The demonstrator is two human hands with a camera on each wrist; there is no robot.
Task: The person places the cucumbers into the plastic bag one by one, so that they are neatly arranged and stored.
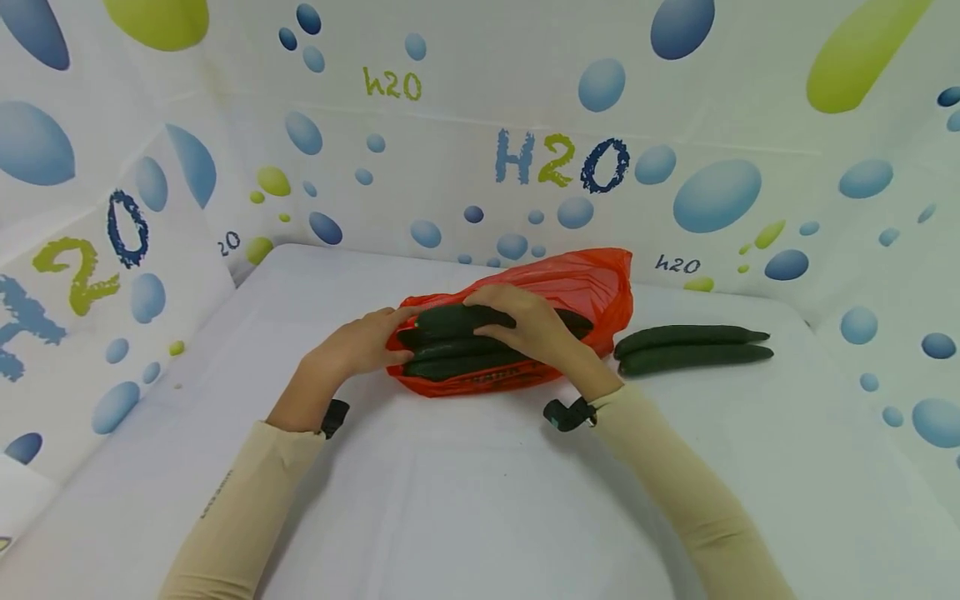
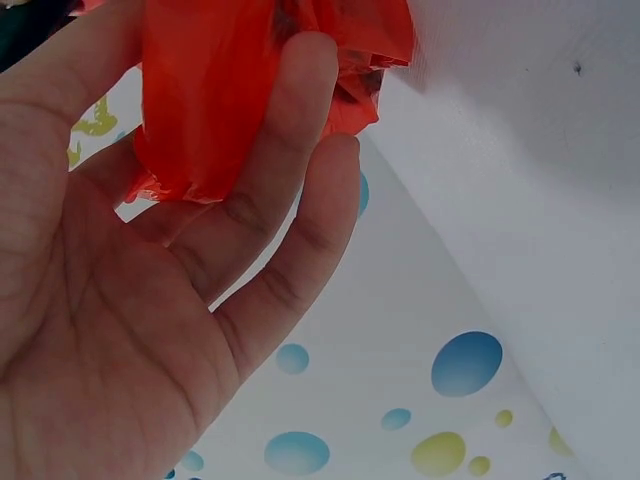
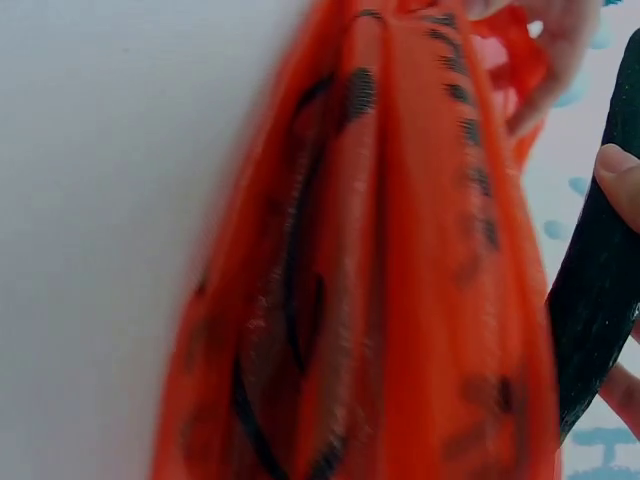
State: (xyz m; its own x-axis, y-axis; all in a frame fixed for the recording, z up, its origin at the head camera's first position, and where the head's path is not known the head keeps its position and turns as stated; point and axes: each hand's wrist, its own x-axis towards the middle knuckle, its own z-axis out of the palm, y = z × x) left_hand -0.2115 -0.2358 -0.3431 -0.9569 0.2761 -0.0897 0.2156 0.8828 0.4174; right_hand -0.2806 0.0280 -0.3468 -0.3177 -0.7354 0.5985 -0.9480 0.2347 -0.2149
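A red plastic bag (image 1: 600, 279) lies on its side on the table, its mouth toward the left. Several dark green cucumbers (image 1: 457, 367) show inside, lying lengthwise. My right hand (image 1: 525, 321) grips one cucumber (image 1: 453, 320) from above, on top of the others; the right wrist view shows thumb and fingers on opposite sides of this cucumber (image 3: 595, 290). At the bag's mouth, my left hand (image 1: 360, 343) holds the edge between thumb and fingers. Up close in the left wrist view, the red plastic (image 2: 205, 100) lies within the bent fingers.
To the right of the bag, two cucumbers lie side by side, a rear one (image 1: 690, 336) and a front one (image 1: 697, 359). White covering spreads over the table (image 1: 465, 500). A white backdrop (image 1: 465, 108) with printed drops stands behind and at both sides.
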